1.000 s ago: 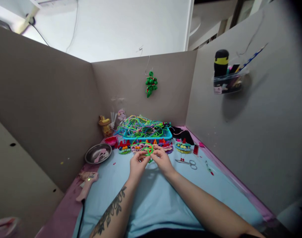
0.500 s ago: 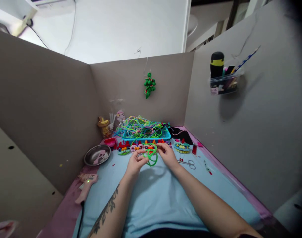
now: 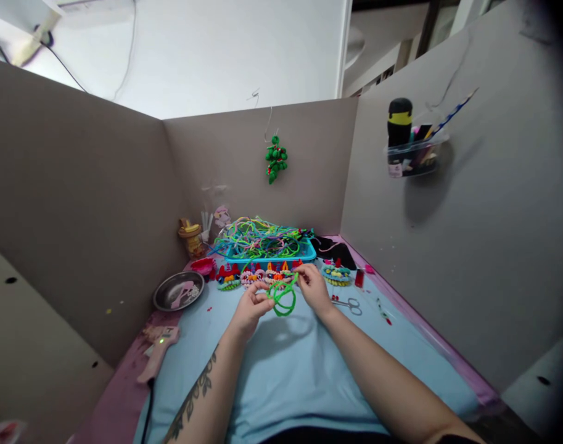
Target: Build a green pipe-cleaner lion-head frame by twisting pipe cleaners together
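Note:
A bright green pipe cleaner (image 3: 285,304), bent into loose loops, hangs between my two hands above the blue cloth (image 3: 281,376). My left hand (image 3: 253,306) pinches the left side of the loops between thumb and fingers. On the other side, my right hand (image 3: 312,287) grips an upper end of the same strand with its fingertips. Just behind the hands stands a row of small colourful fuzzy figures (image 3: 252,277), partly hidden by the hands. Another blue and yellow figure (image 3: 336,275) sits right of my right hand.
A turquoise basket (image 3: 311,251) heaped with coloured pipe cleaners is at the back. Scissors (image 3: 353,306) lie on the right. To the left are a metal bowl (image 3: 161,297) and a pink glue gun (image 3: 155,357) with its cable. Grey panels (image 3: 258,179) enclose the table.
My right hand's strand end now stretches out to the right, and the loops hang a little lower and rounder. Both hands keep their hold. The view has shifted slightly.

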Tool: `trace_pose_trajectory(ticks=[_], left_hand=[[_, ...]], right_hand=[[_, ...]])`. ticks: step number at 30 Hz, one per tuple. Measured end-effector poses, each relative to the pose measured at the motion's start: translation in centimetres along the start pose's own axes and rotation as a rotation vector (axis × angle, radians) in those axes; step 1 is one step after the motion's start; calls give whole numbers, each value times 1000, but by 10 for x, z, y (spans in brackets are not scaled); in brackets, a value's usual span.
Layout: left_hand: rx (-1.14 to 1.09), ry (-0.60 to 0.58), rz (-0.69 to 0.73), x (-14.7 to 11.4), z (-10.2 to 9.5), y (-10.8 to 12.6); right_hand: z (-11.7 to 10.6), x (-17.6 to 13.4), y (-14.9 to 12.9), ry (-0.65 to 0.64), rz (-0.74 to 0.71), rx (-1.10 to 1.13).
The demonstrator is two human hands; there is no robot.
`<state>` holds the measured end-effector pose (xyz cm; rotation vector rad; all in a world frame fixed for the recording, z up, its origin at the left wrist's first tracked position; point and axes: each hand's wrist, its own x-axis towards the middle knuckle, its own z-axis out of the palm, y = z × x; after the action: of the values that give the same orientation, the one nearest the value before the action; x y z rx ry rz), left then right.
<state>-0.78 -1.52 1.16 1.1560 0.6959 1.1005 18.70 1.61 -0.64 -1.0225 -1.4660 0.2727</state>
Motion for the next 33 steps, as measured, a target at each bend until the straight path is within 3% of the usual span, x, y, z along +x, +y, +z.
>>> trace_pose_trajectory(ticks=[5,10,19,26,33], left_hand=[[95,200,44,5,1,0],[89,259,79,8,0,-2],[88,201,41,8,-2,-3],[81,82,31,5,-2,-3],[92,37,68,6,-5,-6]], right_hand=[[-10,2,-10,196,60,99],[-14,1,-22,125,139,267],[-5,-1,-18,-47,259,468],[-3,1,-17,-215,340,550],[0,-3,-31,-232,334,498]])
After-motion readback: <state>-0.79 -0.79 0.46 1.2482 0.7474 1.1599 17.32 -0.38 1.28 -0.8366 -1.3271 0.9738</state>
